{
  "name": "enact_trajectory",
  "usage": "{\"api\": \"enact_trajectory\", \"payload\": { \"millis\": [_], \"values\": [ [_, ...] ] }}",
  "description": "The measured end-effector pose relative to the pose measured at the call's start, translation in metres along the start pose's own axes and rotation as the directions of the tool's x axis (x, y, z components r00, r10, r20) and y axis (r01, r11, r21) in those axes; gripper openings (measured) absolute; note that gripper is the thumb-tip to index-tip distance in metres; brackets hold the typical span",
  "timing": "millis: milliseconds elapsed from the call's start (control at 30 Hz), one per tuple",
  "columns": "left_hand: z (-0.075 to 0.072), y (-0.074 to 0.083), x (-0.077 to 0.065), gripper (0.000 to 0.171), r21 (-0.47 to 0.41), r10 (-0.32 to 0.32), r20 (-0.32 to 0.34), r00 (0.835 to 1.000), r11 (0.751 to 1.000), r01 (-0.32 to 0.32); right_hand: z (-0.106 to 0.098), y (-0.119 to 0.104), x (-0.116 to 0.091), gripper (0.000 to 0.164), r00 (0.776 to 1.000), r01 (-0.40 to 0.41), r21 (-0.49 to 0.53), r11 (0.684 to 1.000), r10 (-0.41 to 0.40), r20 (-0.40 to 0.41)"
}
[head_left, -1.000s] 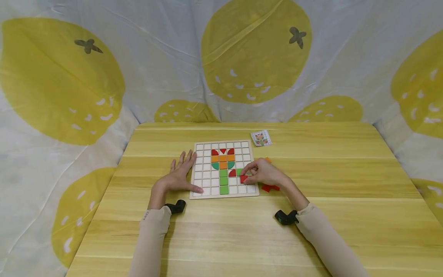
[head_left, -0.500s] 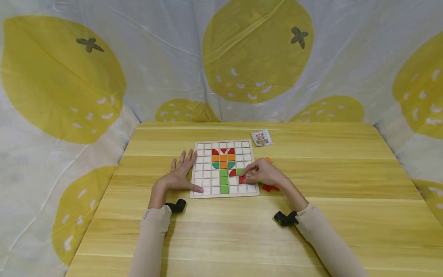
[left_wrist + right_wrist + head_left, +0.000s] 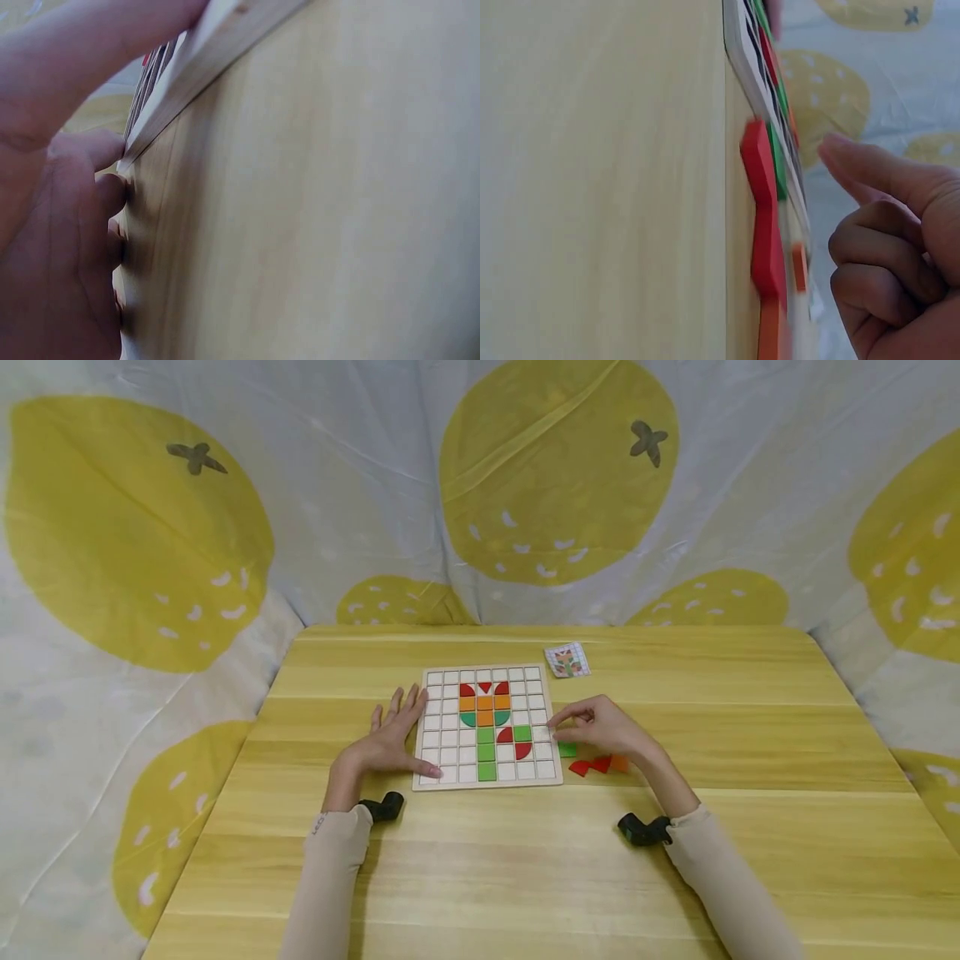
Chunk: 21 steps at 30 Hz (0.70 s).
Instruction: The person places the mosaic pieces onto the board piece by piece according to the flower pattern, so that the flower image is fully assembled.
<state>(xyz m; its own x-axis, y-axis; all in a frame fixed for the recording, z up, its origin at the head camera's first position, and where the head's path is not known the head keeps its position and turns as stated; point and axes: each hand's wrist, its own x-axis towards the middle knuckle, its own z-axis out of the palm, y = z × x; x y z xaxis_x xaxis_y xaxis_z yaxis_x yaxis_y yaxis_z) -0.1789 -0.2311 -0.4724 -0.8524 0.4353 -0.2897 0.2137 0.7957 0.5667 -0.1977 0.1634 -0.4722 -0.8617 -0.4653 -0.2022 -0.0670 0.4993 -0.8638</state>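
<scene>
A square wooden grid board [image 3: 443,747] lies in the middle of the table, with coloured tiles forming a flower in its cells. My left hand [image 3: 386,739] spreads along its left side, the thumb resting on the lower-left corner and the fingertips at the left edge. Past the right edge hovers my right hand [image 3: 596,727], nothing between its thumb and index finger; its other fingers curl in the right wrist view. A red quarter-round tile [image 3: 522,750] sits below a green square tile [image 3: 522,733] on the board. Loose red tiles [image 3: 765,225] lie beneath the right hand.
Beside the board, a loose green tile [image 3: 567,749] and an orange tile [image 3: 619,763] lie on the wooden table [image 3: 480,860]. A small pattern card [image 3: 567,660] with a flower lies beyond the board's top-right corner. Lemon-print cloth [image 3: 390,485] hangs behind the table.
My right hand has let go of the red quarter-round tile, leaving it in a board cell, and moved right off the board. The left hand keeps its place.
</scene>
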Motion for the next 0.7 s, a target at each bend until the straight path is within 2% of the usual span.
{"api": "enact_trajectory", "payload": {
  "millis": [133,267,467,700],
  "values": [
    [-0.001,0.000,0.001,0.139,0.010,-0.003,0.001,1.000,1.000,0.003,-0.019,0.015,-0.011,0.021,0.998,-0.031,0.027,0.999,0.032,-0.057],
    [-0.001,-0.001,0.000,0.139,0.019,-0.011,-0.001,1.000,1.000,0.011,-0.036,0.028,-0.023,0.025,0.996,-0.043,0.050,0.998,0.046,-0.072],
    [-0.001,-0.001,0.001,0.139,0.009,-0.007,0.003,1.000,1.000,0.007,-0.056,0.044,-0.035,0.032,0.998,-0.054,0.039,0.998,0.055,-0.009],
    [0.000,0.000,0.001,0.140,0.002,-0.007,0.001,1.000,1.000,0.007,-0.069,0.054,-0.040,0.036,0.997,-0.039,0.051,0.998,0.035,0.071]
  ]
}}
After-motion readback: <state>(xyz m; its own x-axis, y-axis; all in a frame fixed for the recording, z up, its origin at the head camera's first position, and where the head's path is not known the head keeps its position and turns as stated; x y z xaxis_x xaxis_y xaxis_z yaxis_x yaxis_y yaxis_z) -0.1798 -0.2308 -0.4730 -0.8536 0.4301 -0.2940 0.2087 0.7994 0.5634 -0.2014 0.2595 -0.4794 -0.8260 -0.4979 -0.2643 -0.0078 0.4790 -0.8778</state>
